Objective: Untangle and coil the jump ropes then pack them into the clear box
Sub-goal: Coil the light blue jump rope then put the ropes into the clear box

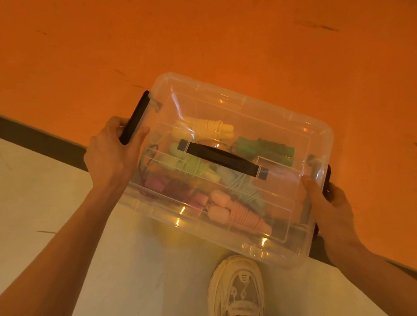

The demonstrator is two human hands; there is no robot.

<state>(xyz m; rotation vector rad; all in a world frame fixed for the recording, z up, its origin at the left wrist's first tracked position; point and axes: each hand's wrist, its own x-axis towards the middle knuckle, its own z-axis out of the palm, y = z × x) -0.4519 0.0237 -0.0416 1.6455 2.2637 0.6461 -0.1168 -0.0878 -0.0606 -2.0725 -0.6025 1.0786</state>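
The clear box [306,132] is held up in the air between both hands, its clear lid on, a black carry handle [223,159] across the top. Inside lie several coiled jump ropes: a yellow one [203,128], a dark green one [268,147], a light green one [193,166], a purple one [167,187], a pale blue one [243,187] and a pink one [237,214]. My left hand [112,151] grips the black latch [136,115] on the box's left end. My right hand [332,206] grips the black latch on the right end, mostly hidden.
Below is an orange floor [195,36] meeting a pale floor area [46,204] along a dark stripe [30,134]. A cream sneaker [237,292] stands under the box's near edge.
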